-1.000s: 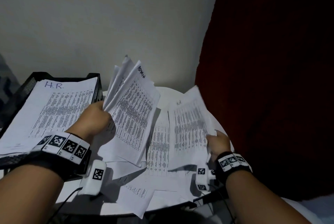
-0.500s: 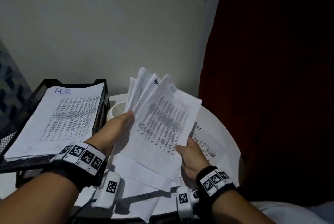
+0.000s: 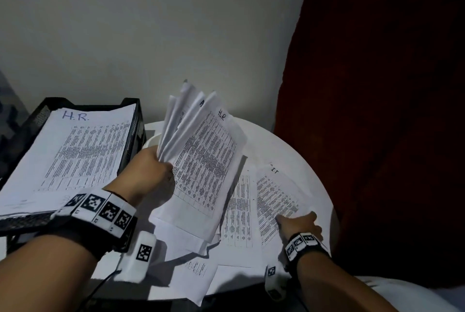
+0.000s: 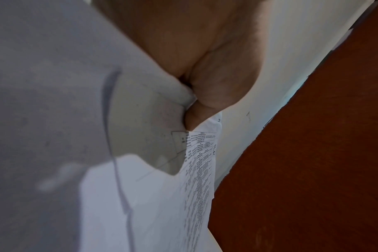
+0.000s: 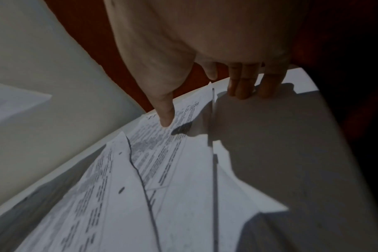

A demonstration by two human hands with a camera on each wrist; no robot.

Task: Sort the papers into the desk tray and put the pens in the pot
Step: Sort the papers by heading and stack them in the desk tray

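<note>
My left hand grips a fanned stack of printed papers and holds it up over the table; the top sheet is marked "H.R.". The left wrist view shows that hand with fingers curled round the papers. My right hand lies flat, fingers straight, on a sheet marked "I.T." at the table's right side. In the right wrist view the thumb touches that sheet and the fingertips rest near the table edge. The black desk tray at left holds an "H.R." pile. No pens show.
Several loose sheets overlap on the round white table, and one hangs over its front edge. A white curved rim peeks out between tray and stack. A dark red surface stands close on the right, a pale wall behind.
My right hand brought a sheet to the left hand's stack, let go of it, then moved right and down onto the "I.T." sheet. The left hand still holds the stack.
</note>
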